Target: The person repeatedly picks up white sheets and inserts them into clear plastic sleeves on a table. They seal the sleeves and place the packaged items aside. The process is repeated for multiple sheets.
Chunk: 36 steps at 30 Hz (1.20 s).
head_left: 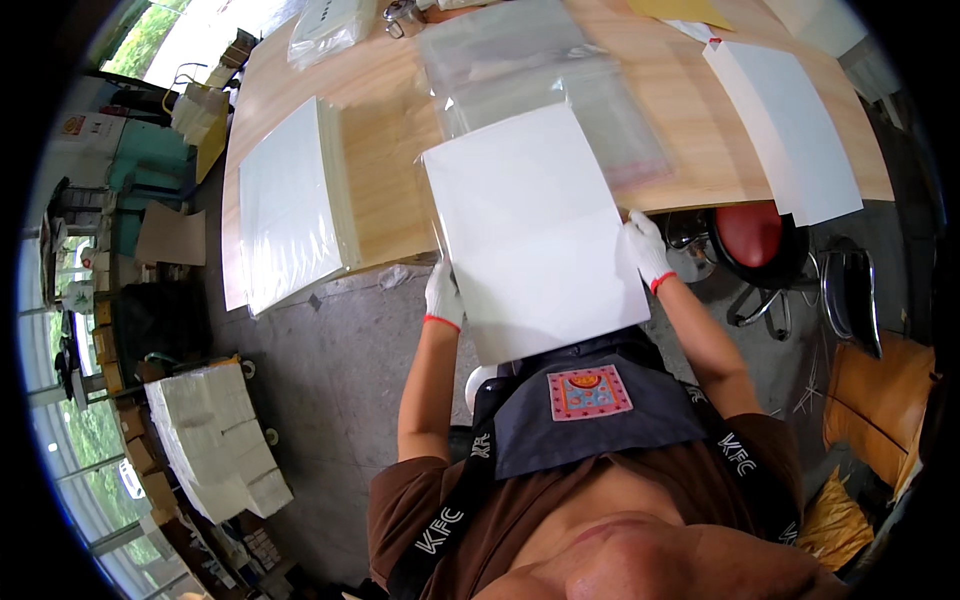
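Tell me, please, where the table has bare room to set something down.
Pale bare wood shows between the plastic-wrapped white stack at left and the clear plastic bags, and between those bags and the long white block at right. The middle is crowded: the white rectangular sheet partly hides those bags.

"How are the arms set?"

"Both reach forward, bare at the forearm. The left forearm (428,385) runs almost straight ahead; the right forearm (705,337) slants inward."

"And the wrists?"

"No sharp bend in either wrist (661,281). Each carries on roughly in line with its arm."

"What about the grips?"

"Well apart, gloved in white and red-cuffed. The left grip (442,296) sits a little farther back, the right grip (647,248) a little farther forward."

"Closed?"

"Both look curled in a hold. Some fingers are hidden, so I can't tell how tightly."
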Tool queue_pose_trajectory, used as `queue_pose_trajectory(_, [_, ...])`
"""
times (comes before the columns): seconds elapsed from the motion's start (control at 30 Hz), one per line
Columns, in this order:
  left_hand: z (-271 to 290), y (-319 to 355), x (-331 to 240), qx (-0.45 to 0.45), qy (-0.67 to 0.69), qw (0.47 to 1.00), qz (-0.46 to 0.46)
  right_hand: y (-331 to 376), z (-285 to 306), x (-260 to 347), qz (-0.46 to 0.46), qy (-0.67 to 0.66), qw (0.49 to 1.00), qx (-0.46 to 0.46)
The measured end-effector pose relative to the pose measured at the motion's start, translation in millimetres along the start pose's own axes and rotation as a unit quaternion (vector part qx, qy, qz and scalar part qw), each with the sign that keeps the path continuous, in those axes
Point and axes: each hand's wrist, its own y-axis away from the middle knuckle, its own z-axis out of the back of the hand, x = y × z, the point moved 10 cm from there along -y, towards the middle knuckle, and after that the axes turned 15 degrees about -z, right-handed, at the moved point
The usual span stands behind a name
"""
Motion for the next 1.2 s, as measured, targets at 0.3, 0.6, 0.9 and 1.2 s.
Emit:
queue_pose_trajectory(0.3, [18,8,30,0.024,-0.059,0.998,-0.010,3,10,-11,0.055,0.112,0.991,0.050])
queue_pose_trajectory(0.6, [26,-1,-16,0.119,-0.371,0.917,-0.089,30,12,21,0.069,0.250,0.965,0.039])
queue_pose_trajectory(0.9, [-33,30,-105,0.265,-0.585,0.757,-0.125,65,-44,63,0.034,0.333,0.901,0.278])
queue_pose_trajectory(1.2, [-30,-11,-88,0.311,-0.486,0.812,-0.090,65,-32,124,-0.005,0.258,0.909,0.326])
